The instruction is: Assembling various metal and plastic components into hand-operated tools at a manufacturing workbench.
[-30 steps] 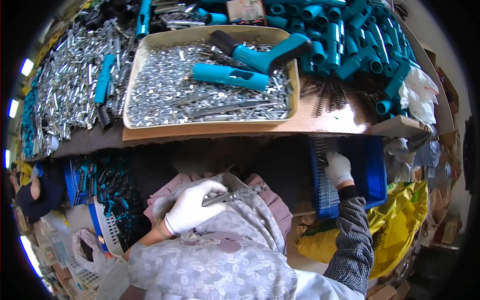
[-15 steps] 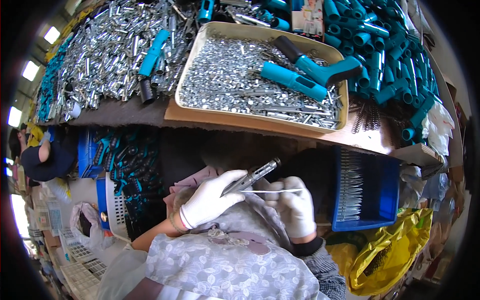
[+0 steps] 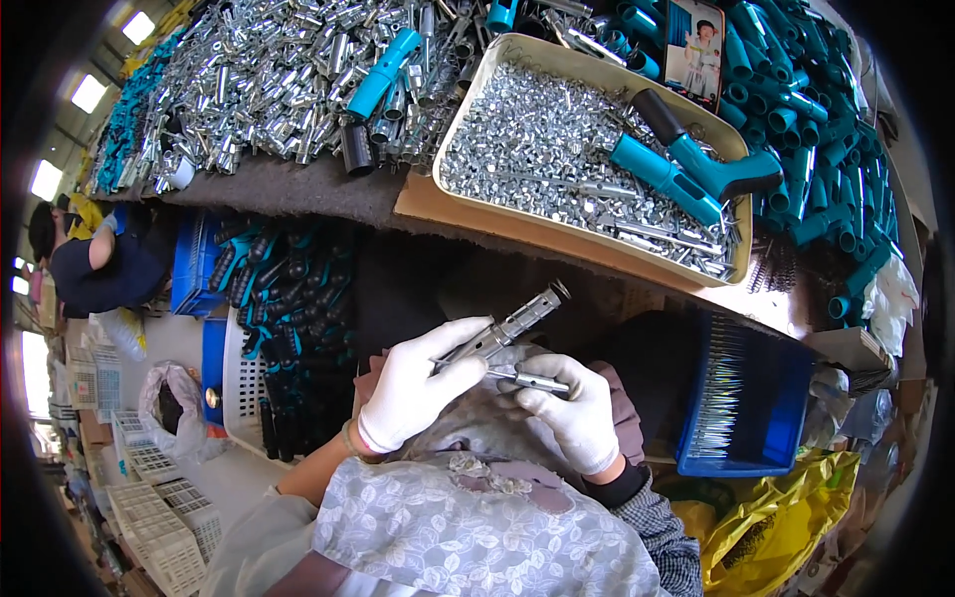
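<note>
My left hand (image 3: 410,394), in a white glove, is closed around a slotted metal tube (image 3: 515,324). The tube slants up and to the right and ends in a dark ring. Just right of it, my gloved right hand (image 3: 577,416) pinches a short, shiny metal cylinder (image 3: 540,382) between thumb and fingers. A thin rod-like piece reaches from that cylinder toward the left hand's thumb; whether it touches the tube I cannot tell. Both hands are above my lap, over a grey patterned apron (image 3: 477,527).
Ahead on the bench, a cream tray (image 3: 557,220) carries small metal parts and a teal tool body (image 3: 711,164). Metal tubes (image 3: 298,85) and teal housings pile up beside it. A blue bin (image 3: 761,398) of thin rods stands right, a white basket (image 3: 244,398) left. Another person (image 3: 104,264) is far left.
The view has shifted, so the bench things appear farther right. A long thin rod stretched between my hands before; now the short cylinder shows in my right hand, turned more toward view.
</note>
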Available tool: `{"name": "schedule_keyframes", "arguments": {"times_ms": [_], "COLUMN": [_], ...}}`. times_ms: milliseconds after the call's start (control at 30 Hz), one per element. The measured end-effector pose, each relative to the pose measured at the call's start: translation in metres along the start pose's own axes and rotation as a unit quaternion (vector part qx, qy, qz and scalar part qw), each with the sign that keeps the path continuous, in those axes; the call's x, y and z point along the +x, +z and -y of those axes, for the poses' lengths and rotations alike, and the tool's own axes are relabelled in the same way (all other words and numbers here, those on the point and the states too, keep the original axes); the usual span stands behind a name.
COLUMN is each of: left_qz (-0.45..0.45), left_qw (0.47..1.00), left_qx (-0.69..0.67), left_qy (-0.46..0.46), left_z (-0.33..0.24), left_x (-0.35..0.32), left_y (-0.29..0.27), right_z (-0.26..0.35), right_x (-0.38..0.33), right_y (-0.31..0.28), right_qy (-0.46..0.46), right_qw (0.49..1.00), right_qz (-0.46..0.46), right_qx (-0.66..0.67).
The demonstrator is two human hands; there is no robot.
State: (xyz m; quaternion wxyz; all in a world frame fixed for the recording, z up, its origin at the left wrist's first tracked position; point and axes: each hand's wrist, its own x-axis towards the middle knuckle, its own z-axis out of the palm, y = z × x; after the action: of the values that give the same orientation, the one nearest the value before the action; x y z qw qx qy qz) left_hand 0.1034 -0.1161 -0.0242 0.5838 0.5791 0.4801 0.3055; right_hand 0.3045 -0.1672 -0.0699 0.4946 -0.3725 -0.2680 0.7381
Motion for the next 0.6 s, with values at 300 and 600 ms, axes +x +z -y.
{"name": "schedule_keyframes", "arguments": {"times_ms": [300,600], "left_qz": [0.019,0.037], "left_qw": [0.999,0.963], "left_qx": [-0.026,0.217], "left_qy": [-0.007,0.155], "left_z": [0.009,0.0], "left_x": [0.005,0.0], "left_y": [-0.005,-0.038], "right_z": [-0.003,0.061], "right_x": [0.001,-0.03], "right_y": [0.005,-0.054], "right_qy": [-0.085,-0.117], "right_qw": [0.97,0.954], "right_qz": [-0.068,-0.222], "right_qx": [-0.219,-0.162]}}
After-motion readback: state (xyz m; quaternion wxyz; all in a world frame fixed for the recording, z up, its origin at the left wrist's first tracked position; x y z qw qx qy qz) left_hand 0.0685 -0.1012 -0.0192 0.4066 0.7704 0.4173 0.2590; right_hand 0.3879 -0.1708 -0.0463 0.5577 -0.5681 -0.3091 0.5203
